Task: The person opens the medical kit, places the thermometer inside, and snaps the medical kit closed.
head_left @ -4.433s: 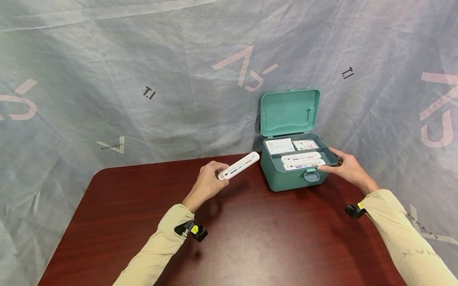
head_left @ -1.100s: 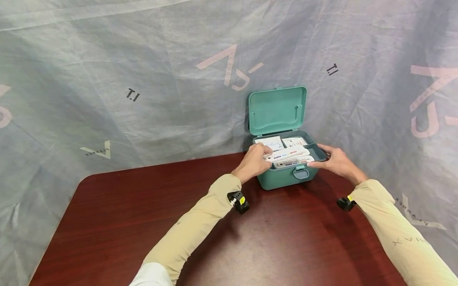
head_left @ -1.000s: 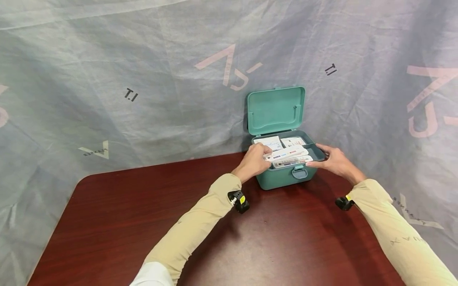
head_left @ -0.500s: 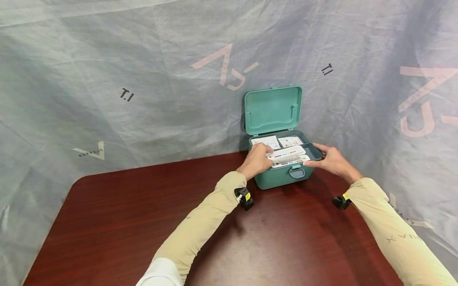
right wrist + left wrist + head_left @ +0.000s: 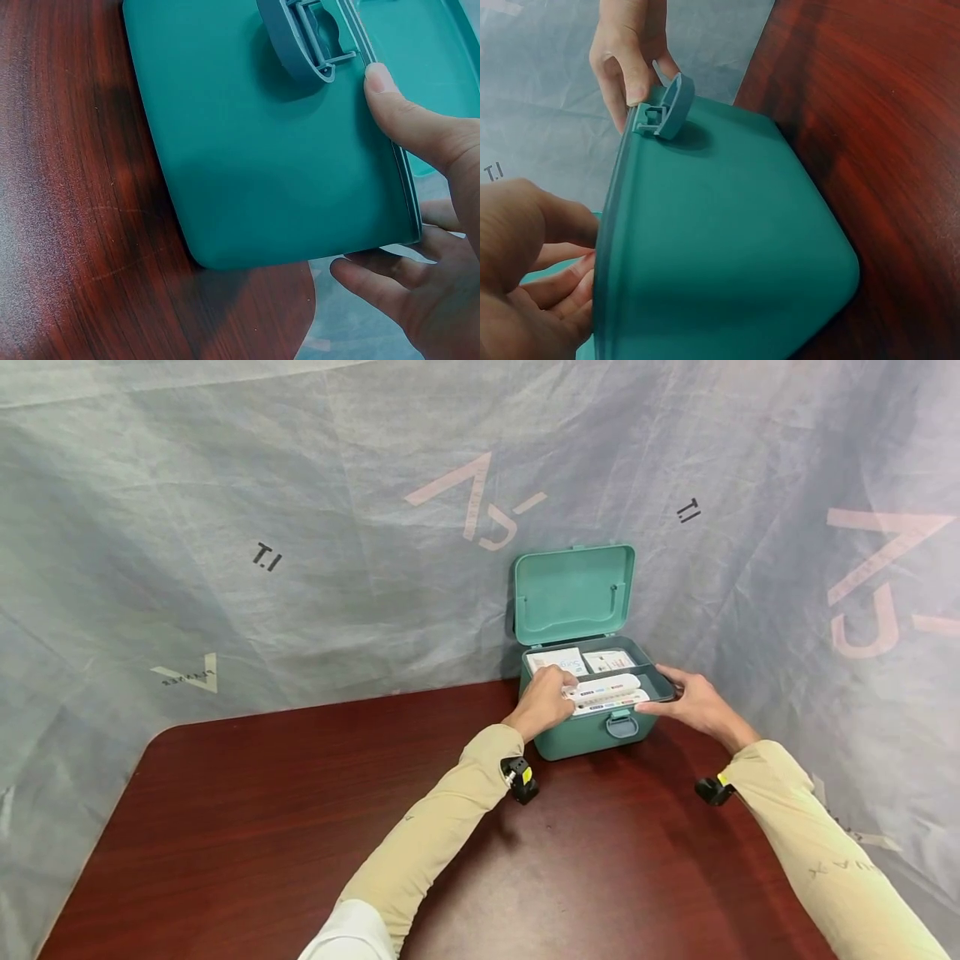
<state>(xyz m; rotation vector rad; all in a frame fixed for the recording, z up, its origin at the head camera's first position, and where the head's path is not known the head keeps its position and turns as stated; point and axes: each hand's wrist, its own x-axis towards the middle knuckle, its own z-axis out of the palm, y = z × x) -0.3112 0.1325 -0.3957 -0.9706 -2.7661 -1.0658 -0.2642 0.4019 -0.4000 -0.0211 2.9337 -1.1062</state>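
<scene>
A green first-aid box (image 5: 585, 739) stands on the table with its lid (image 5: 573, 593) up. In its front compartment lie white, slim thermometer cases (image 5: 611, 699) with printed coloured marks. My left hand (image 5: 546, 700) reaches over the left front rim and pinches the left end of the upper thermometer case (image 5: 609, 686); in the left wrist view the fingertips are hidden behind the box wall. My right hand (image 5: 701, 703) grips the box at its right front corner. The right wrist view shows its thumb (image 5: 405, 112) on the front rim beside the latch (image 5: 300, 45), fingers round the side.
A white box with blue print (image 5: 555, 662) and a smaller white packet (image 5: 608, 661) lie in the rear compartment. The dark red table (image 5: 315, 793) extends left and front. A grey printed curtain (image 5: 337, 527) hangs close behind the box.
My left hand has brought its thermometer case from above the table, left of the box, into the front compartment and lowered it beside the others. My right hand keeps its grip on the box.
</scene>
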